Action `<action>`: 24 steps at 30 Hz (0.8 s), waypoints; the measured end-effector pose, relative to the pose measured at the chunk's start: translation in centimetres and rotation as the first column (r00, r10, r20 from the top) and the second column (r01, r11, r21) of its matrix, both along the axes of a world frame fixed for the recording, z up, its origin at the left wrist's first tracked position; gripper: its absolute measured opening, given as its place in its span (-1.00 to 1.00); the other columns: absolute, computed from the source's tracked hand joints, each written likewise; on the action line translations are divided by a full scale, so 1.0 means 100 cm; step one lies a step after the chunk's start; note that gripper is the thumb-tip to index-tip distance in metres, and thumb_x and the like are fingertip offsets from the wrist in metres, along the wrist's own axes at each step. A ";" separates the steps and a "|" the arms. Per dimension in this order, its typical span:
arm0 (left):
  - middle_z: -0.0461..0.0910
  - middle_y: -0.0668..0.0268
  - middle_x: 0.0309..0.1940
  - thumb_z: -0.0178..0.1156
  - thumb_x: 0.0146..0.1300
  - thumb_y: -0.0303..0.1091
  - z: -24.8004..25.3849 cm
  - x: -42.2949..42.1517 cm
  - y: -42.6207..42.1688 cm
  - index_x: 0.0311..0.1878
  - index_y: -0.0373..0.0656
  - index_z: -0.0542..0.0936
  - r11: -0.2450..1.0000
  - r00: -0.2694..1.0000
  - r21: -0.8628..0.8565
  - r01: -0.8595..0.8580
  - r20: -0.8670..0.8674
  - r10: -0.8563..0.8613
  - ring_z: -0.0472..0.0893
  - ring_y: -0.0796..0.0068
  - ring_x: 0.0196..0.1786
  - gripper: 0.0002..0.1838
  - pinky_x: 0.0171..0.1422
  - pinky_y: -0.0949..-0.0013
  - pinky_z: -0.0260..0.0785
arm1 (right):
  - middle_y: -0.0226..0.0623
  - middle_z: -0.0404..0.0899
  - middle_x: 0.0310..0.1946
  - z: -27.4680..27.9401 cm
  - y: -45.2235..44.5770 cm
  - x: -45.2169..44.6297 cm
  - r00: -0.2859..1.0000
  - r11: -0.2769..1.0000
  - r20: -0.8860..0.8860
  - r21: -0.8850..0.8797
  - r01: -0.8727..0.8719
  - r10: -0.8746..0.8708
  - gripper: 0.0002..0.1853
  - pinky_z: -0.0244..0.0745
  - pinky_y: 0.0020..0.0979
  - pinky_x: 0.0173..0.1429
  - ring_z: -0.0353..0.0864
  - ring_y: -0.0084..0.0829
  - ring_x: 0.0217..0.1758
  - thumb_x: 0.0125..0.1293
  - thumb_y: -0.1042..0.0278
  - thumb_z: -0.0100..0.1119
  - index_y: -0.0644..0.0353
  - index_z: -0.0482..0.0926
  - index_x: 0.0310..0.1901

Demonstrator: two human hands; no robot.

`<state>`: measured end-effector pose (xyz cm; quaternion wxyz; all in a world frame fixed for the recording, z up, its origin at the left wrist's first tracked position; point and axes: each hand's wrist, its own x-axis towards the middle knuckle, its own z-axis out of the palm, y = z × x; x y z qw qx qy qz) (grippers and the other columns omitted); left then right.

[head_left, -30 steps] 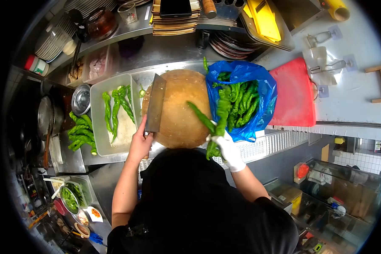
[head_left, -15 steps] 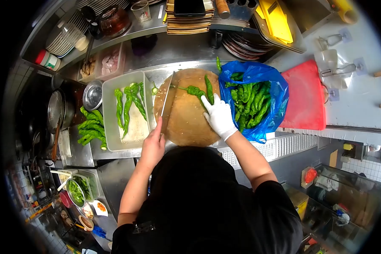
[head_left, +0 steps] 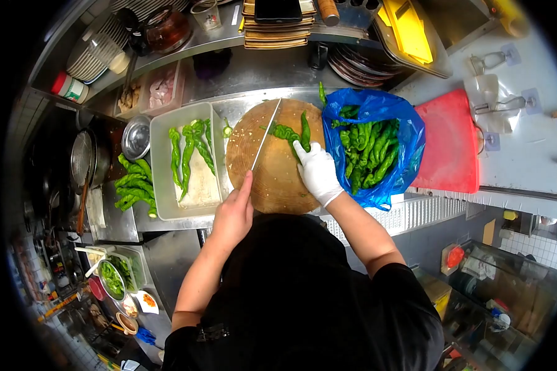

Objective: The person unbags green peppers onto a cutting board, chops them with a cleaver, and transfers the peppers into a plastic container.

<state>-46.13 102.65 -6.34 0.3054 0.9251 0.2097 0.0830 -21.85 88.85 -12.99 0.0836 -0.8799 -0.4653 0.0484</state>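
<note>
My left hand is closed around the handle of a knife, whose long blade slants across the round wooden chopping board. My right hand, in a white glove, has its fingertips on a wrinkled green pepper lying on the board. The blade crosses near the stem end of this pepper; whether it touches cannot be made out. Just above the gloved fingers lies a second green pepper, partly against the first.
Left of the board stands a pale plastic tub holding several peppers, with more peppers beyond it. A blue plastic bag full of peppers sits right, beside a red cutting board. Stacked plates and a shelf line the back.
The knife has moved right, from the board's left part to the pepper's stem end, and its blade tilts more. My left hand moved right with it; my right hand stays nearly in place.
</note>
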 end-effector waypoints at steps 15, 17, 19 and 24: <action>0.72 -0.27 0.03 0.24 0.47 -0.54 -0.026 -0.004 0.023 0.79 0.07 0.17 0.946 0.973 -0.238 -0.220 -0.119 0.196 0.76 -0.21 -0.04 -0.12 0.15 0.03 0.59 | -0.16 0.63 0.17 0.056 -0.017 0.011 0.677 0.530 -0.721 0.636 0.561 0.148 -0.13 0.53 -0.27 0.44 0.65 -0.36 0.24 0.54 0.48 0.29 0.27 0.05 0.74; 0.73 -0.26 0.03 0.23 0.47 -0.54 -0.025 -0.006 0.022 0.79 0.07 0.17 0.934 0.967 -0.257 -0.248 -0.126 0.222 0.77 -0.17 -0.06 -0.13 0.15 0.06 0.59 | -0.23 0.60 0.20 0.083 -0.007 0.007 0.446 0.248 -0.757 0.603 0.758 0.478 -0.08 0.43 -0.21 0.58 0.57 -0.38 0.36 0.53 0.52 0.28 0.21 -0.05 0.76; 0.74 -0.27 0.03 0.23 0.48 -0.54 -0.023 -0.007 0.022 0.79 0.07 0.17 0.926 0.963 -0.276 -0.259 -0.147 0.225 0.78 -0.13 -0.08 -0.13 0.14 0.08 0.59 | -0.23 0.61 0.26 0.074 0.000 0.013 0.319 0.211 -0.693 0.564 0.798 0.647 -0.18 0.37 -0.18 0.64 0.55 -0.33 0.43 0.54 0.55 0.26 0.19 0.07 0.71; 0.72 -0.22 -0.15 0.22 0.48 -0.54 -0.028 -0.009 0.017 0.80 0.05 0.16 0.926 0.957 -0.246 -0.287 -0.107 0.269 0.76 -0.08 -0.16 -0.13 0.10 0.09 0.59 | -0.24 0.60 0.39 0.034 0.022 0.010 0.004 0.323 -0.786 0.258 0.911 0.618 -0.54 0.43 -0.19 0.59 0.54 -0.29 0.50 0.60 0.51 0.23 0.19 0.47 0.47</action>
